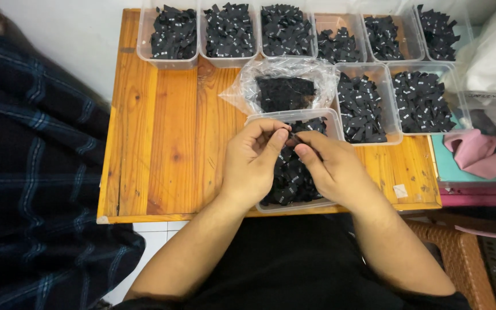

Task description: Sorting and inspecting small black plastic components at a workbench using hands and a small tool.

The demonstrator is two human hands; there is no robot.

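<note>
My left hand (254, 161) and my right hand (331, 169) meet over a clear plastic tub (294, 116) full of small black fabric labels at the table's front edge. Both pinch one small black label (291, 139) between thumbs and fingertips, just above the tub's pile (289, 178). Behind the tub lies an open clear plastic bag (285, 89) holding more black labels.
The small wooden table (167, 138) carries several more clear tubs of black labels along its back (167, 31) and right side (423, 100). A dark plaid cloth (35, 172) lies at the left. Pink fabric (477, 152) and a wicker chair (460, 258) are at the right.
</note>
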